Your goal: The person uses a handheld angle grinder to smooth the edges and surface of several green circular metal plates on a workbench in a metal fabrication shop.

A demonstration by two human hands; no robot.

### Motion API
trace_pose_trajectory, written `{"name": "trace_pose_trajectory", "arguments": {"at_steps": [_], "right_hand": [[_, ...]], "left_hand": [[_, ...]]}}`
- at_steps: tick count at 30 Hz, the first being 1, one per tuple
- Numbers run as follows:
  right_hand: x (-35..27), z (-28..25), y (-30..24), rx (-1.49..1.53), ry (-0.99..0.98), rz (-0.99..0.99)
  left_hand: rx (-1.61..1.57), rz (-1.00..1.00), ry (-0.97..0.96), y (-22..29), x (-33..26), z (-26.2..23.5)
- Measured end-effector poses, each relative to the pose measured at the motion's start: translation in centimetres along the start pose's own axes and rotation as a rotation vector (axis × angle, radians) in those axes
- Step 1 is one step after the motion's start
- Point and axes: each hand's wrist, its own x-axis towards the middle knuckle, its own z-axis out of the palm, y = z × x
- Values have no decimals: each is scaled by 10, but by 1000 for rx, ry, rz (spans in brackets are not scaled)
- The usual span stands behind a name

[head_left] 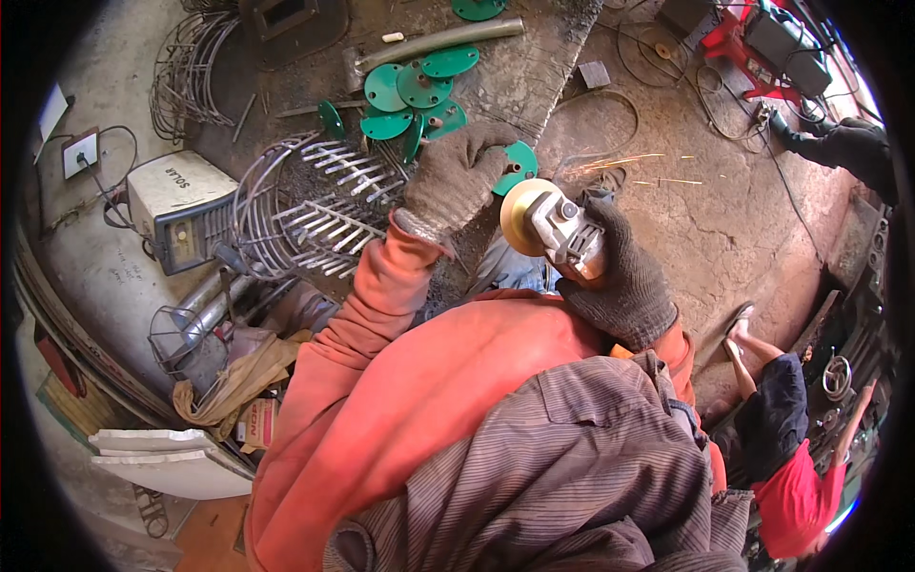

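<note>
My left hand (pixel 450 183), in a dark knitted glove, is closed around the edge of a green metal plate (pixel 518 166) with a small hole in it. My right hand (pixel 627 278), gloved alike, grips an angle grinder (pixel 564 227). The grinder's yellowish disc (pixel 519 217) is right at the plate's lower edge, and orange sparks (pixel 658 170) fly off to the right. Several round green plates (pixel 420 86) lie piled on the floor beyond my left hand, some with short studs or tubes. Behind them rests a hammer with a metal pipe handle (pixel 448 41).
Welded wire cages (pixel 276 214) stand left of my left arm, beside a white boxy machine (pixel 181 195). More wire frames (pixel 186 81) and a welding mask (pixel 294 24) lie at the far left. Cables (pixel 782 181) cross the floor. Another person in a red shirt (pixel 799 500) is at right; another's legs (pixel 839 153) show far right.
</note>
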Motion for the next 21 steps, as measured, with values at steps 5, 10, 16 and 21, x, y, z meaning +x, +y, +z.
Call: {"name": "trace_pose_trajectory", "arguments": {"at_steps": [5, 10, 16, 21], "right_hand": [[1, 0, 2, 0, -4, -12], [2, 0, 4, 8, -11, 21], [6, -3, 4, -5, -17, 46], [3, -5, 6, -40, -21, 56]], "left_hand": [[-12, 21, 1, -6, 1, -2], [84, 65, -36, -6, 2, -5], [10, 46, -32, -8, 3, -4], [141, 91, -36, -7, 3, -7]]}}
